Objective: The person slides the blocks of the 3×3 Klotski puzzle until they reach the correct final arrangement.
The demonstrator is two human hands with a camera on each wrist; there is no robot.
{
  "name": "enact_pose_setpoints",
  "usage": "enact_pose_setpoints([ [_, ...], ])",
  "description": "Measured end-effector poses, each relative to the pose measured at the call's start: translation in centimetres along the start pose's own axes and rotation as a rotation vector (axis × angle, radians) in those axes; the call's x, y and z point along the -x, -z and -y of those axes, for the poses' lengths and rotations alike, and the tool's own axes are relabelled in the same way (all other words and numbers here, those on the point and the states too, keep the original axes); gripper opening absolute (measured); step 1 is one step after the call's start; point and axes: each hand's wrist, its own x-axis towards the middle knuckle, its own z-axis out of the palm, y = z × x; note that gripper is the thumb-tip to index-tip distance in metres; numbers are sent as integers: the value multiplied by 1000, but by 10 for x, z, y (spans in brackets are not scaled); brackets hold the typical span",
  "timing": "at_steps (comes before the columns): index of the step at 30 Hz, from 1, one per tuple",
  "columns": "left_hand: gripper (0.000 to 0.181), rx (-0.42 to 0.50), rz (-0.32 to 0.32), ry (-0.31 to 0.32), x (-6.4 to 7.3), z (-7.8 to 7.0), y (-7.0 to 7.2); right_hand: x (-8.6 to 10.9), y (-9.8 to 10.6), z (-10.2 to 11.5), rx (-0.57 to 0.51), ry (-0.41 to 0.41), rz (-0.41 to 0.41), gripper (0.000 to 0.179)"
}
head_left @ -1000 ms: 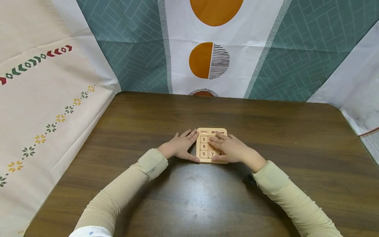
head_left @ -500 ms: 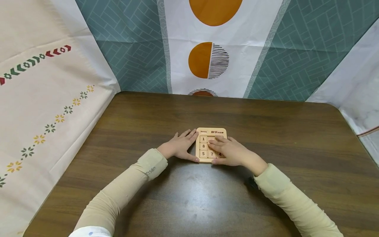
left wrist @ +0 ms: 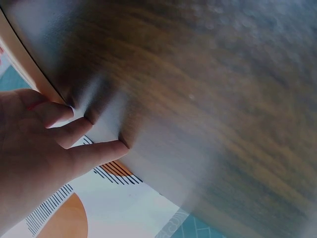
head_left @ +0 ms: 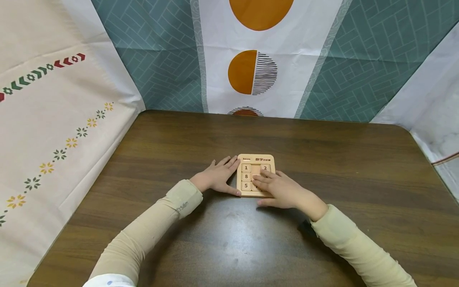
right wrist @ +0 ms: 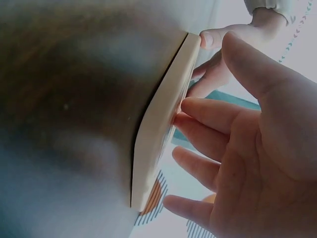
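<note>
A wooden number sliding puzzle point(head_left: 246, 191) lies flat on the table, its tiles 1, 8, 5 and 2 readable in the head view. Along its left edge my left hand point(head_left: 219, 177) rests spread, thumb at the near left corner and fingertips by the far left one. My right hand point(head_left: 283, 189) reaches over from the right, straight fingertips touching tiles around the middle column and covering several. Its thumb lies off the near edge. The top middle cell looks bare. In the right wrist view, the puzzle's pale side point(right wrist: 161, 119) is seen edge-on beside the fingers.
A brown wood-grain table point(head_left: 179, 139) spreads around the puzzle. Behind it hangs a patterned cloth point(head_left: 165, 56); a pale embroidered cloth point(head_left: 39, 131) borders the left. A dark object point(head_left: 307, 228) shows under the right wrist.
My right hand has slid a little toward me across the puzzle, fingertips now lower. Tile 2 has come into view and the top middle cell looks bare. My left hand stays put.
</note>
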Motion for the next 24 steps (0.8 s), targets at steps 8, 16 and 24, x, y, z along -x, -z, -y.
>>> enact_pose_setpoints([
  [8,108,2,10,4,1,-2,2,5,3,-11,18,-61,-62,64],
  [16,109,11,2,-2,2,-1,1,8,7,-27,68,-174,-84,62],
  [24,109,9,0,-4,2,-1,1,6,5,-29,45,-159,-76,61],
])
